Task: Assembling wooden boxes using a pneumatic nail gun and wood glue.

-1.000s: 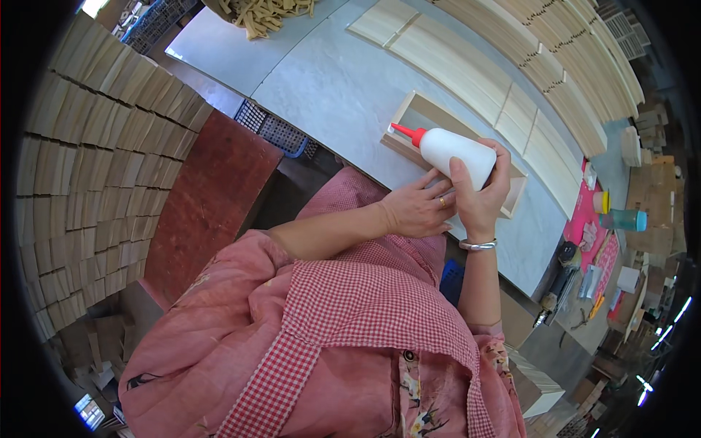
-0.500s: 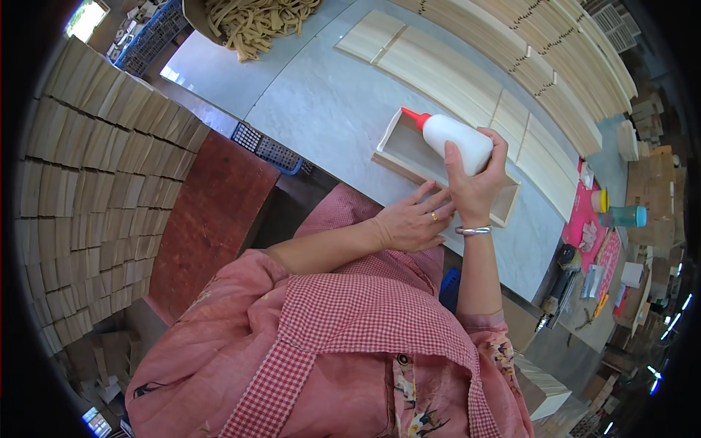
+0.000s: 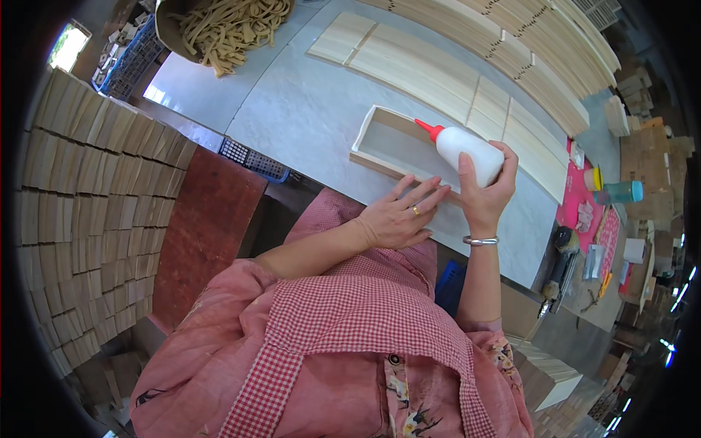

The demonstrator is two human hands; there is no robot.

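My right hand (image 3: 487,188) is wrapped round a white squeeze bottle (image 3: 471,152) with a red pointed nozzle, probably glue. The bottle lies tilted, its nozzle pointing left along the far wall of a shallow wooden box frame (image 3: 369,158). Whether the tip touches that wall, I cannot tell. Part of the frame's right end is hidden behind the bottle and my right hand. My left hand (image 3: 400,217), a ring on one finger, has its fingers spread, the fingertips resting at the frame's near wall.
Flat pale boards (image 3: 416,62) lie beyond the frame, with stacked grooved strips (image 3: 511,47) behind them. A tipped container of tan bands (image 3: 234,29) is at far left. Wooden blocks (image 3: 87,204) are piled high on the left. A teal-lidded jar (image 3: 621,192) stands right.
The bottle's nozzle has moved rightward along the frame, away from its far left corner. My left hand stays at the near wall. The whole view has shifted slightly.
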